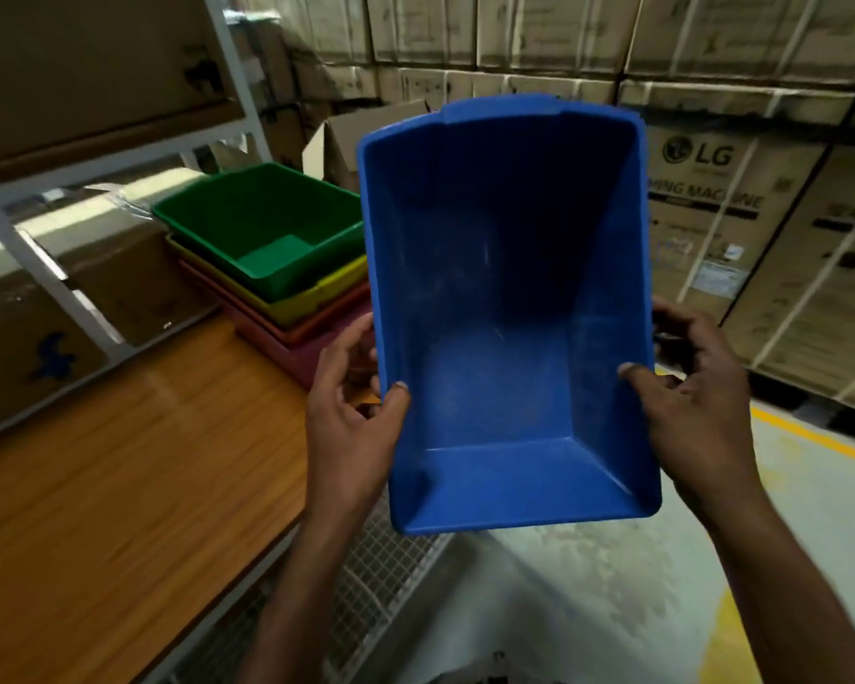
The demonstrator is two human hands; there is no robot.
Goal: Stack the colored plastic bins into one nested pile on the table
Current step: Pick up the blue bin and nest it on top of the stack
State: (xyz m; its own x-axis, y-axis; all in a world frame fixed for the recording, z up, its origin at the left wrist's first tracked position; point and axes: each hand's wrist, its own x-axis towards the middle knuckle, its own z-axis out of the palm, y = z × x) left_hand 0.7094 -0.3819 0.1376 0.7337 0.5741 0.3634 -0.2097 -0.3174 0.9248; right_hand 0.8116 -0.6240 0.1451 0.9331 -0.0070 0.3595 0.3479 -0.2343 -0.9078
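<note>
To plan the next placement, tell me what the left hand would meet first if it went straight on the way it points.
Probably the lowest, pink plastic bin, just beyond the left hand, which grips the blue rectangular plastic bin; depth is unclear.

Both forearms outstretched; left hand (351, 427), right hand (689, 407) apart, fingers (682, 315) curled.

The bare left hand (351, 417) and bare right hand (687, 402) continue into bare forearms (307, 585), uncovered down to the view's edge at six o'clock. Both thumbnails (400, 386) are cut short.
</note>
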